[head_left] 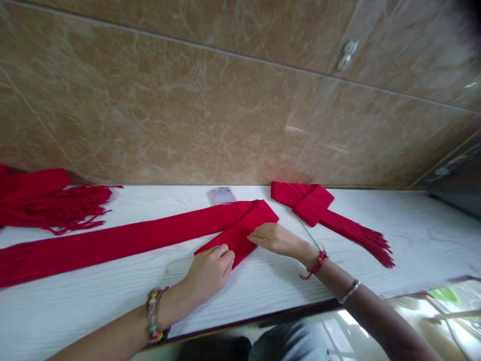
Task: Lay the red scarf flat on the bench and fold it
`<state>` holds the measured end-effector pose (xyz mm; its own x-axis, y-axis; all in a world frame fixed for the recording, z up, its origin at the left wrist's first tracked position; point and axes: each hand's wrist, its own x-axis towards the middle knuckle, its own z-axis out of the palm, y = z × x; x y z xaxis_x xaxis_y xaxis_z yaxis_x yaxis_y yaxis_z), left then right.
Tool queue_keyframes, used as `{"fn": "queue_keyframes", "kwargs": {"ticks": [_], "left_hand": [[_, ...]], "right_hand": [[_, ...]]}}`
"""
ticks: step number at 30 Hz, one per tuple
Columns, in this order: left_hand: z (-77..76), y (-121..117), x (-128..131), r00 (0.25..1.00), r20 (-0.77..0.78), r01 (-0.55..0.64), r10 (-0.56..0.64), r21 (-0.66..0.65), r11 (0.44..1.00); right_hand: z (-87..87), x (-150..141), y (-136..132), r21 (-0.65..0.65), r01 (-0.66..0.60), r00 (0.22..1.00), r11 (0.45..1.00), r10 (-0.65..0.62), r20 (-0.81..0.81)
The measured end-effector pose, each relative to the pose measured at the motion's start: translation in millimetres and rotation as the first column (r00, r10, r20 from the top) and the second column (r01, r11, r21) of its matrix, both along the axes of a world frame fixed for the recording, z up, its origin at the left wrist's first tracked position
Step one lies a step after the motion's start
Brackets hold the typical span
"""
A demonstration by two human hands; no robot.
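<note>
A long red scarf (143, 244) stretches across the white tabletop from the left edge, with its right part folded back diagonally over itself. My left hand (209, 273), fingers curled, grips the lower end of that folded part. On the fold's right edge, my right hand (277, 239) has its fingers pressed together on the fabric. A second red scarf (313, 203), folded crosswise with its fringe fanned to the right, lies beyond my right hand. A thin pale rod or cord (308, 231) runs from near it toward my right wrist.
More red fringed fabric (45, 200) lies bunched at the far left. A small pixelated item (223, 195) sits behind the long scarf. The table (93, 311) meets a brown marbled tile wall (188, 110). A dark object (458, 180) stands at the far right.
</note>
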<state>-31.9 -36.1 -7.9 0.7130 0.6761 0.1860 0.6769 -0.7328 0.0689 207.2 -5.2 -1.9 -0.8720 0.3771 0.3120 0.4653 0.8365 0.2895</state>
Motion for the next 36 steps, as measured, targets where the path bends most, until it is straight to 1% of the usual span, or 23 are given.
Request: {"fn": "queue_keyframes", "kwargs": {"ticks": [5,7,9,12,15,17,19,22,25,28,31,34,36], "left_hand": [[2.3,-2,0,1.0,0.018,-0.018,0.017,0.027,0.999],[2.4,-4,0,1.0,0.019,-0.019,0.018,0.038,0.999],[2.0,-6,0,1.0,0.0,-0.021,0.021,0.056,0.998],[1.9,-7,0,0.998,-0.044,-0.045,0.048,0.078,0.996],[3.8,-7,-1,0.996,-0.053,-0.07,0.076,0.097,0.993],[5.4,-8,-2,0.995,-0.051,-0.077,0.083,0.105,0.991],[6.1,-8,-2,0.992,-0.068,-0.095,0.103,0.105,0.99],[5.2,-9,-1,0.984,-0.132,-0.107,0.119,0.092,0.99],[4.1,-11,-1,0.985,-0.165,-0.031,0.047,0.098,0.995],[2.9,-13,-2,0.985,-0.16,0.082,-0.057,0.152,0.985],[-0.7,-13,-3,0.976,-0.172,0.168,-0.137,0.182,0.969],[-4.1,-11,-4,0.969,-0.167,0.207,-0.183,0.143,0.968],[-3.7,-8,-6,0.964,-0.154,0.234,-0.217,0.109,0.966]], "right_hand": [[-15.1,-2,-5,-0.006,0.078,0.987,0.997,-0.079,-0.138],[-18.7,-3,-6,-0.011,0.118,0.981,0.993,-0.118,-0.155],[-20.4,-4,-6,0.007,0.135,0.979,0.991,-0.132,-0.154],[-21.2,-1,-5,0.056,0.117,0.982,0.992,-0.107,-0.153],[-22.2,3,-4,0.076,0.102,0.973,0.992,-0.084,-0.215],[-23.1,6,-3,0.06,0.097,0.966,0.993,-0.08,-0.245],[-23.7,6,-2,0.022,0.087,0.971,0.996,-0.08,-0.226],[-23.0,4,-2,-0.036,0.084,0.977,0.996,-0.09,-0.195],[-20.4,4,-4,-0.064,0.092,0.97,0.994,-0.104,-0.22],[-17.6,6,-7,-0.079,0.089,0.959,0.993,-0.107,-0.263],[-15.6,8,-9,-0.145,0.087,0.964,0.986,-0.12,-0.236],[-14.8,10,-11,-0.202,0.085,0.978,0.976,-0.12,-0.171],[-15.0,11,-11,-0.194,0.078,0.982,0.978,-0.108,-0.153]]}}
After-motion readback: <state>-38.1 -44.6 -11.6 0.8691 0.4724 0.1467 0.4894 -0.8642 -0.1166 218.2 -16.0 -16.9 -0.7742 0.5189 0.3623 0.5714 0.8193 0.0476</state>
